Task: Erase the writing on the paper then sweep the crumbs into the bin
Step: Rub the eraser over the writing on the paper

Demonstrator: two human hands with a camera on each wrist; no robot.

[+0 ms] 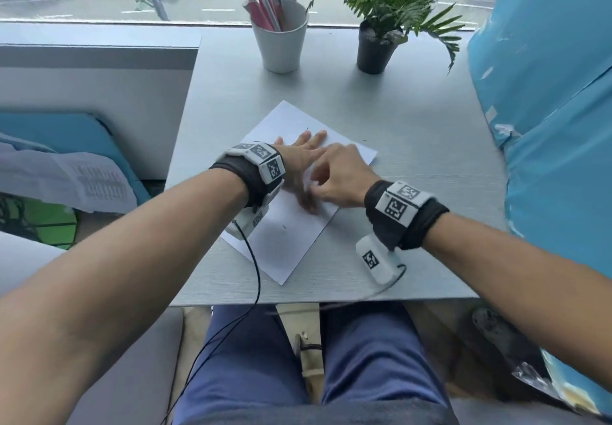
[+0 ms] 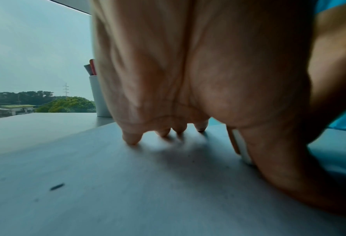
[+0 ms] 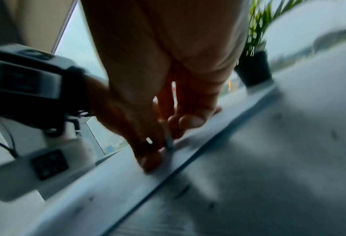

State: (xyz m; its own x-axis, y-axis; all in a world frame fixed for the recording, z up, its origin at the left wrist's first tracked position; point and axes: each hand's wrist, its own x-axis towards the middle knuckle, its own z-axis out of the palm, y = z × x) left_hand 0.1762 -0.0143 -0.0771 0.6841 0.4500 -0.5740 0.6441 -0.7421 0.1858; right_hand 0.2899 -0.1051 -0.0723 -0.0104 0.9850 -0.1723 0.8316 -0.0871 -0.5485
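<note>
A white sheet of paper (image 1: 284, 245) lies askew on the grey table (image 1: 414, 126). My left hand (image 1: 301, 153) rests flat on the sheet with straight fingers (image 2: 131, 140) pressing it down. My right hand (image 1: 337, 176) crosses just in front of the left hand and pinches a small white eraser (image 2: 243, 146) against the paper; in the right wrist view the eraser (image 3: 169, 140) shows between thumb and fingers. In the head view the eraser is hidden under the hand. Dark crumbs (image 2: 56, 186) lie on the sheet, and a few specks (image 3: 333, 134) lie on the table beside it.
A white cup of pens (image 1: 281, 40) and a black potted plant (image 1: 377, 43) stand at the table's far edge by the window. A blue bag (image 1: 556, 110) crowds the right side. A green object (image 1: 49, 222) sits low at the left, beside papers (image 1: 66, 179).
</note>
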